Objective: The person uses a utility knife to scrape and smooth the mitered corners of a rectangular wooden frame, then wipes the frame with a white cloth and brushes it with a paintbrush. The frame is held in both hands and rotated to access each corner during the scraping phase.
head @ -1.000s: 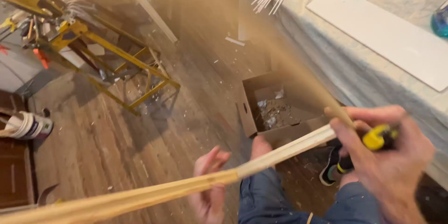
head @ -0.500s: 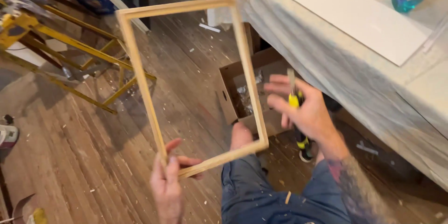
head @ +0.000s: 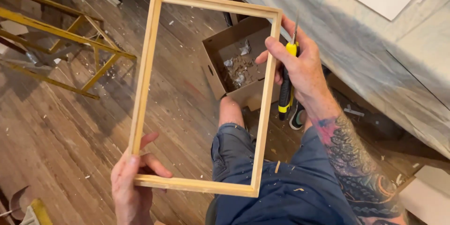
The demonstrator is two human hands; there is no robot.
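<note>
- Left hand grips wooden frame at its near-left corner.
- Right hand closed on frame's right rail plus yellow-black utility knife.
- Cardboard box on floor beyond; cloth-covered bench right.
- Risk: blade near fingers, could cut if frame slips.

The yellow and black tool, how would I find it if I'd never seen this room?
Start at the big wooden frame held up over the floor. Follow its long side nearest the draped table to the right hand. The tool is in that grip: a yellow and black handle with a thin metal tip, unlike the plain wood.
</note>
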